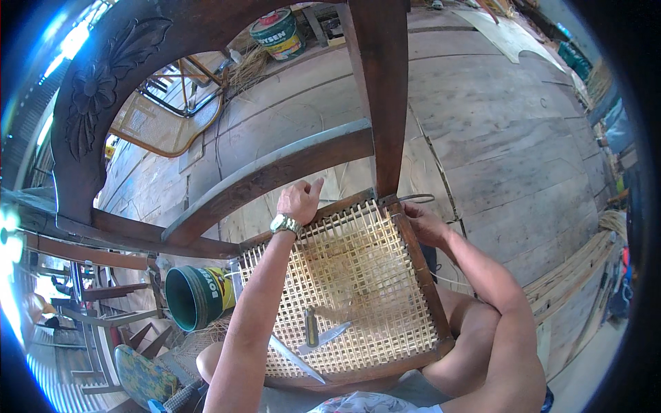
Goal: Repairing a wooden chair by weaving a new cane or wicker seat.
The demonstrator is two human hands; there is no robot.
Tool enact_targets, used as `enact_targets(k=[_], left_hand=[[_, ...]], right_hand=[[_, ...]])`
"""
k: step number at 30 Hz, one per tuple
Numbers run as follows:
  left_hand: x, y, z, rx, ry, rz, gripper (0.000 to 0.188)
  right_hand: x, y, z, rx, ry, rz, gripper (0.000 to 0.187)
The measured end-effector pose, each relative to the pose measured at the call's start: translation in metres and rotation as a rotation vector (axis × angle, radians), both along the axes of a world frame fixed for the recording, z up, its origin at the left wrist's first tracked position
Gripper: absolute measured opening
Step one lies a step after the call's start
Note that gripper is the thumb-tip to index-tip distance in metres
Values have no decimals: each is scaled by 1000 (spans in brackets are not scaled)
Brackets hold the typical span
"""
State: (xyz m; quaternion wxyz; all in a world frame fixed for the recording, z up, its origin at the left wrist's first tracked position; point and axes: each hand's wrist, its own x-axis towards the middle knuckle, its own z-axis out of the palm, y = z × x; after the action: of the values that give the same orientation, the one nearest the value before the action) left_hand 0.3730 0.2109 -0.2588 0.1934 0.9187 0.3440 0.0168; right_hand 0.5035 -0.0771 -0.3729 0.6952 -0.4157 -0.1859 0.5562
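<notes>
Leftmost, one green paint can (pixel 196 296) lies on its side, its open mouth toward the camera, just beside the chair's woven cane seat (pixel 351 275). There are two such cans in all — the second, a lidded paint bucket (pixel 279 33), stands far off on the plank floor (pixel 496 110) at the top. One dark wooden chair frame (pixel 275 168) with a carved back arches over the scene, and its upright post crosses in front of the floor and stands between the two hands. A second caned frame (pixel 162 117) shows through the arch of the chair back.

The left hand (pixel 299 201), a wristwatch (pixel 285 223) on its wrist, rests at the seat's far edge with fingers curled, thumb raised; whether it pinches a strand I cannot tell. On the seat's near part lie two tools — a short awl (pixel 311 326) and a flat blade (pixel 297 359). The right hand (pixel 421 221) grips the far right corner of the seat rail, fingers closed around it and partly hidden behind the post. The seat rests across the person's bare knees, its near rail cut off by them.
</notes>
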Motion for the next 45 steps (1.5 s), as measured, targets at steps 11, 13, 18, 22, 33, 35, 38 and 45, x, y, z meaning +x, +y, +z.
enact_targets(k=[11,13,18,22,33,35,38,45], left_hand=[[0,-2,3,23,-49,-47,55],[-1,-2,2,53,-113,-76,49],[-10,-29,13,211,-533,-371,37],[-8,-114,46,220,-313,-580,36],[-191,-30,156,16,-560,-82,28],[-346,92,213,24,-697,280,44],[-419,118,279,654,-333,170,31],[-459,110,275,465,465,257,42]], right_hand=[[0,5,7,-1,-43,-22,20],[6,-10,-10,-31,-67,25,18],[17,-11,-1,-95,-317,22,14],[7,-2,11,-76,-281,-61,12],[62,-98,-6,-334,-463,-25,23],[72,-107,-12,-355,-487,-140,22],[84,-111,-30,-452,-435,-349,21],[31,-38,-1,-216,-340,-125,24]])
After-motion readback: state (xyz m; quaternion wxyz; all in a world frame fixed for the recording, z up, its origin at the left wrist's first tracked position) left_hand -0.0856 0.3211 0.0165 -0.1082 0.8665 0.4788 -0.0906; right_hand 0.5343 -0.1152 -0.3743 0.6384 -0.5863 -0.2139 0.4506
